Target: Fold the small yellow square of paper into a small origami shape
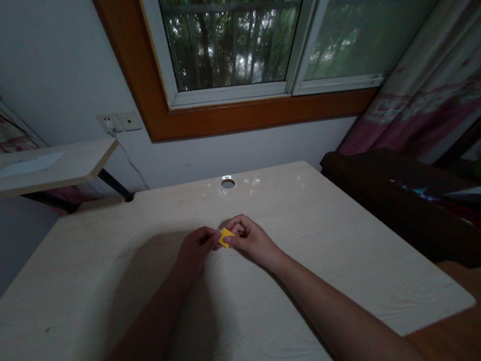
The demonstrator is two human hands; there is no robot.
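Observation:
A small yellow folded piece of paper [226, 237] sits between my two hands, just above the pale wooden desk [106, 284]. My left hand [198, 247] pinches its left side with closed fingers. My right hand [248, 238] is curled over its right side, fingers pressed together on it. Most of the paper is hidden by my fingertips.
A round cable hole [227, 183] lies at the desk's far edge. A raised side shelf [39, 168] stands at the back left, a wall socket [118, 122] behind it. A dark piece of furniture [404, 199] and curtains [437, 99] are on the right, a window [252, 32] ahead.

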